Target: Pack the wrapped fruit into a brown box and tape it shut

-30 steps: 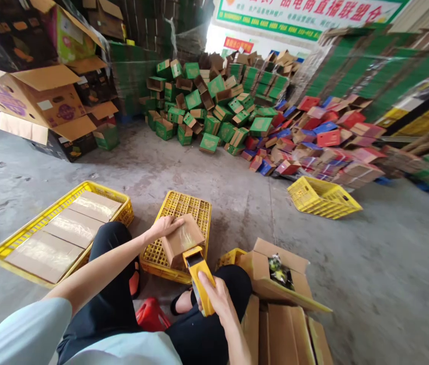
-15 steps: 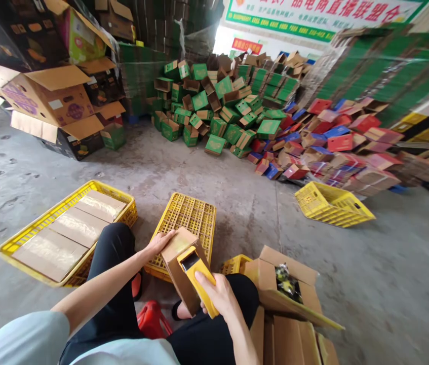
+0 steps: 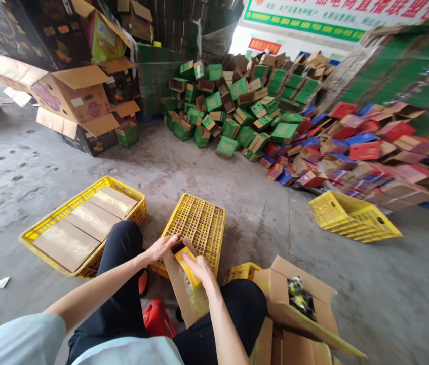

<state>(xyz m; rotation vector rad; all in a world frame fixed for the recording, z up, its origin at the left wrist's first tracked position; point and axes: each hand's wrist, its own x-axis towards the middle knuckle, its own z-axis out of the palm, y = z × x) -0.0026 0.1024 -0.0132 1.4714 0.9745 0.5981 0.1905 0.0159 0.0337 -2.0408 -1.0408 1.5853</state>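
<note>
A small cardboard box (image 3: 179,290) stands tilted in front of my knees, against the near part of an upturned yellow crate (image 3: 202,218). My left hand (image 3: 162,248) grips the box at its top end. My right hand (image 3: 200,269) is wrapped round a yellow tape dispenser (image 3: 189,262), whose dark front end lies at the top of the box, close to my left fingertips. Clear tape (image 3: 198,302) shines on the box face below the dispenser. The right hand and dispenser hide part of the box.
At left, a yellow crate (image 3: 28,236) holds three taped cartons (image 3: 91,220). An open carton (image 3: 280,291) with dark-wrapped contents stands by my right knee. A red object (image 3: 156,317) sits between my legs. Another yellow crate (image 3: 351,215) and heaped green boxes (image 3: 227,146) lie beyond.
The box has been turned so a long face points towards me. My right hand has drawn the dispenser up that face towards my left hand, and tape now shows there. The view has swung left.
</note>
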